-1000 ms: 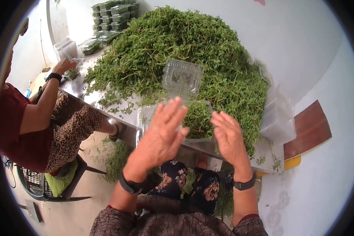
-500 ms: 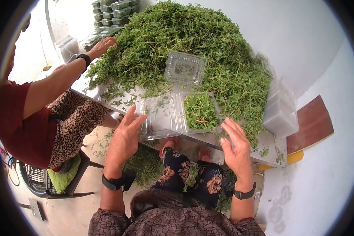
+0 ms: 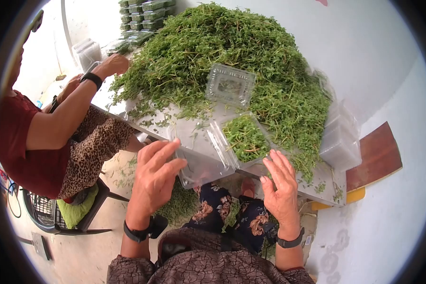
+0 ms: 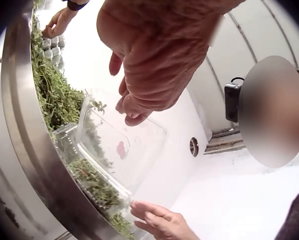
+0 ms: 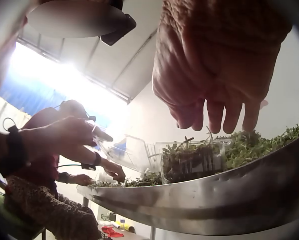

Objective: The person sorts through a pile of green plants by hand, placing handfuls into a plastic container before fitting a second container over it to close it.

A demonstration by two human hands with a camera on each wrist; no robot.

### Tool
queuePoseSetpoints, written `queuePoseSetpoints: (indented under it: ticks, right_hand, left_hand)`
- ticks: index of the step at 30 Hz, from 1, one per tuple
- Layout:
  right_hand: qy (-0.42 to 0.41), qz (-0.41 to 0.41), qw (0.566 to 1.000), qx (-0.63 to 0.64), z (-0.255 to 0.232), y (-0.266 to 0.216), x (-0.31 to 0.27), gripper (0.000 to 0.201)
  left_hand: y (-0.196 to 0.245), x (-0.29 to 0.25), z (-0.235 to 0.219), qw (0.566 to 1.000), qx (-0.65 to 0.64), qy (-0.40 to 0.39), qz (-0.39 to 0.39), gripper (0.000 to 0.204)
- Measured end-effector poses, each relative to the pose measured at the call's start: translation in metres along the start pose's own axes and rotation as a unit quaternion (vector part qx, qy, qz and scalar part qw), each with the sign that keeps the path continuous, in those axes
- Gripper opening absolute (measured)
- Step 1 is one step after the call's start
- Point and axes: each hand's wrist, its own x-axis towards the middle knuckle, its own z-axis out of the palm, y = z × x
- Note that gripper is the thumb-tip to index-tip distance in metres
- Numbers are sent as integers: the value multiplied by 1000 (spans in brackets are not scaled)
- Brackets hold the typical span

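Note:
A clear plastic clamshell box (image 3: 223, 147) stands at the table's front edge, its base filled with leafy green sprigs (image 3: 246, 139). My left hand (image 3: 154, 177) pinches the outer edge of its lid (image 3: 203, 168), which tilts up off the table in the right wrist view. Beside the filled base is my right hand (image 3: 281, 194), with fingers extended and fingertips right at its near right corner. In the left wrist view, the lid (image 4: 144, 145) rises from the hinge, and the curled left fingers are at its edge.
A large heap of greens (image 3: 222, 42) covers the table's back, with another clear box (image 3: 231, 85) lying against it. Nested clear boxes (image 3: 341, 137) stand at right, filled packs (image 3: 151, 16) at back left. A seated person (image 3: 47, 137) works at left.
Both hands came down from over the box to its sides. My left hand took hold of the lid's edge and raised it from the table. The other person's hand drew back slightly.

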Motion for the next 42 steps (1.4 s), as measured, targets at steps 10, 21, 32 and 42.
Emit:
queuePoseSetpoints:
  ticks: [10, 21, 32, 42]
  right_hand:
    - [46, 70, 987, 134, 7, 22, 5, 38]
    - [-21, 168, 946, 278, 18, 44, 49, 45]
    - [-69, 167, 939, 291, 27, 61, 71, 36]
    - [28, 85, 981, 171, 18, 41, 68, 14]
  left_hand:
    - [36, 24, -3, 993, -79, 31, 82, 30]
    - [42, 40, 13, 993, -73, 66, 62, 21]
    - [29, 48, 29, 988, -116, 92, 38, 31]
    - [28, 72, 49, 985, -143, 96, 22, 41]
